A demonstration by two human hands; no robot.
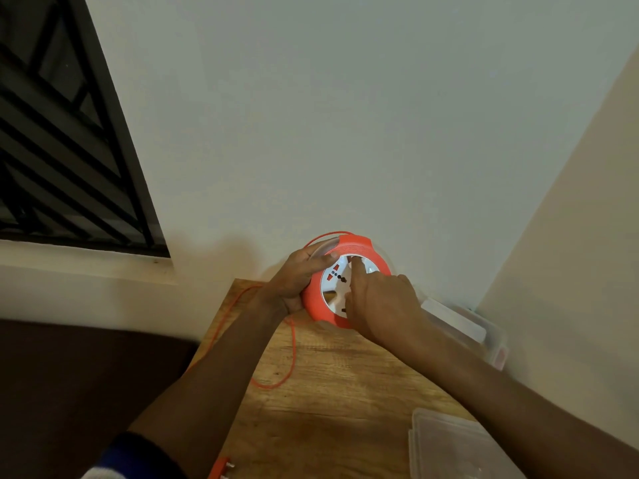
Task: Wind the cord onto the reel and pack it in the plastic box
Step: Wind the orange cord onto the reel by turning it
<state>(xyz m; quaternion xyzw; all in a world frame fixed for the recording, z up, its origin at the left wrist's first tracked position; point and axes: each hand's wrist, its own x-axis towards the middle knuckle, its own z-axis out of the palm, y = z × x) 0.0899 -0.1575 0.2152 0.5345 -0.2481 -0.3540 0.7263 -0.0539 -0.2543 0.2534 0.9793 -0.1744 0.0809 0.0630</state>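
Wooden table [332, 392] in pale wall corner, barred window [65, 133], left hand [297, 274] gripping reel [340, 281], right hand [377, 299] fingers on it

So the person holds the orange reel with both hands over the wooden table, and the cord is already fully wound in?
Not quite. The head view shows both hands, left hand and right hand, on the orange reel over the wooden table, but the cord is not fully wound: a long loop lies loose on the table and trails off its left edge.

orange reel [340, 285] tilted up | cord [293, 354] loose on table | clear box [484, 335] beside wall
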